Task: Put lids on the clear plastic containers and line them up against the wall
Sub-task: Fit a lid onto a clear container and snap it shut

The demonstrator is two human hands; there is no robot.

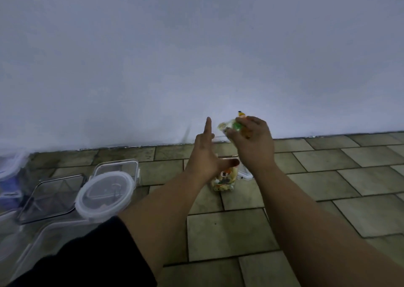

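My right hand (251,138) is raised near the wall, closed around a small clear packet (229,127) with green and yellow contents. My left hand (205,153) is open beside it, fingers straight and pointing up, thumb stretched toward the right. Below both hands a clear container (223,180) with colourful contents stands on the floor, partly hidden by my left hand. A white lid (246,174) lies just right of it. At the left, a round lidded container (105,196) sits in front of a rectangular clear container (122,166) and a dark-rimmed square lid (52,197).
The pale wall (196,57) meets the tiled floor (284,199) along a line across the middle. More clear containers and lids (13,171) crowd the far left edge. A dark sleeve or trouser leg (87,254) fills the lower left.
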